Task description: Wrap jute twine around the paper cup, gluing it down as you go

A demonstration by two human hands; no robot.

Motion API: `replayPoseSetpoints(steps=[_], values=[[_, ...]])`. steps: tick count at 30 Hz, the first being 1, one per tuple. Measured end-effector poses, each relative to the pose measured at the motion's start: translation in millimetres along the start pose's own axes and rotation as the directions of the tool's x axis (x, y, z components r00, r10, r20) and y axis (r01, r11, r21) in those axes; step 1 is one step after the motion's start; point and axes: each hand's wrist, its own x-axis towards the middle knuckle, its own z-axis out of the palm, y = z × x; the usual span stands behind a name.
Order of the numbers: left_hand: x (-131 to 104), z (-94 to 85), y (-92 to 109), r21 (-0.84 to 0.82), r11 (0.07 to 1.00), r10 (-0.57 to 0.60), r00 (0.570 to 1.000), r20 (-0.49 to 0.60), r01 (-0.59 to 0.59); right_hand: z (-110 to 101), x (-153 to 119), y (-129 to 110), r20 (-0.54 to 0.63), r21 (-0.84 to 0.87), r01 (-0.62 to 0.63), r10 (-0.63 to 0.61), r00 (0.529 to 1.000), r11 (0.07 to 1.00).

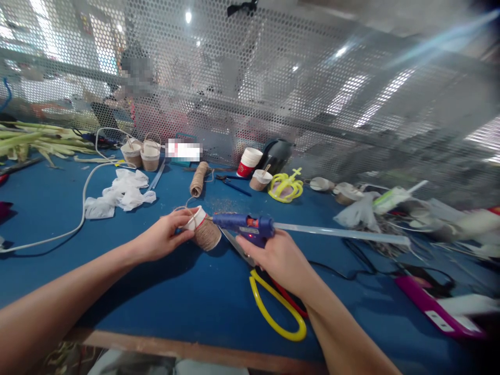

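Note:
My left hand (172, 232) is closed on the white rim of a paper cup (207, 234) wrapped in brown twine, which lies tilted on its side. A strand of twine runs over the fingers. My right hand (279, 255) grips a blue glue gun (244, 223), with a long clear glue stick (339, 233) sticking out of its back. The gun's nozzle points left at the cup's wrapped side; whether it touches I cannot tell. Beneath the right hand lie scissors with yellow and red handles (277, 315). A spool of twine (199, 179) lies behind the cup.
Twine-wrapped cups (150, 156), white crumpled cloth (125, 192), pliers (234, 185), a red and white cup (249, 162) and a yellow crown-shaped piece (286, 186) lie farther back. A white cable (84, 208) curves at left. A purple power strip (429, 307) is at right, before a perforated metal screen (219, 78).

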Motion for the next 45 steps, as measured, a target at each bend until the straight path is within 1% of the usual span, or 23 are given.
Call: replayPoseSetpoints(steps=[4,9,12,15,21,23,34,39,42,45], values=[[0,-0.2,1,-0.007,1.0,-0.01,1.0,0.0,0.01,0,-1,2,-0.004,-0.006,-0.012,0.012,1.0,1.0],[0,0.1,1,-0.006,1.0,0.004,1.0,0.01,-0.004,0,-1,1,0.027,-0.013,-0.006,0.006,1.0,1.0],[0,0.7,-1,0.003,1.0,0.01,1.0,0.01,-0.01,-1,0,1,0.009,-0.017,-0.013,0.013,1.0,1.0],[0,1.0,-2,0.005,1.0,0.003,1.0,0.005,-0.003,-1,3,2,0.006,-0.027,-0.046,0.046,0.999,0.999],[0,-0.3,1,0.009,1.0,0.002,1.0,0.02,-0.002,0,6,4,0.053,-0.04,-0.154,0.156,0.986,0.987],[1,-0.4,2,0.014,1.0,-0.007,1.0,0.02,0.007,0,6,3,0.056,-0.047,-0.16,0.163,0.985,0.986],[0,-0.4,0,0.013,1.0,0.014,1.0,0.009,-0.014,0,-2,-2,0.02,-0.032,-0.008,0.009,1.0,0.999],[1,-0.1,1,0.017,1.0,0.005,1.0,0.001,-0.005,0,-3,-5,0.07,-0.025,0.079,-0.077,0.995,0.997],[0,0.3,1,0.023,1.0,0.003,1.0,0.0,-0.003,1,-5,-6,0.075,-0.117,0.126,-0.118,0.99,0.985],[0,1.4,-1,0.022,1.0,-0.003,1.0,-0.004,0.003,3,-8,-7,0.082,-0.232,0.136,-0.12,0.989,0.963]])
